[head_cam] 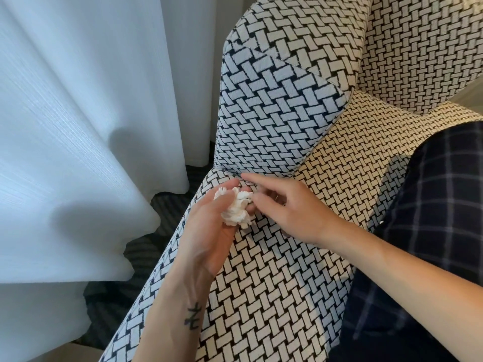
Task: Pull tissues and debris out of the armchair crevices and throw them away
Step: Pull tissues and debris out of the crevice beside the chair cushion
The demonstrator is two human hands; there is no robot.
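Head view showed the left hand [209, 231] at frame centre, fingers curled round a crumpled tissue wad [236, 210] over the armchair [261, 113] seat. Just right of it, the right hand [295, 212] held nothing. Its extended index finger reached the crevice [230, 173] directly above the wad, nearer than the left.

The only mark to be read is a small dark tattoo [193, 318] on the inner wrist of the left forearm [180, 291], which lies over the near edge of the armchair [274, 283]. It is a single brush-style character, perhaps Japanese kana. I cannot tell which one.
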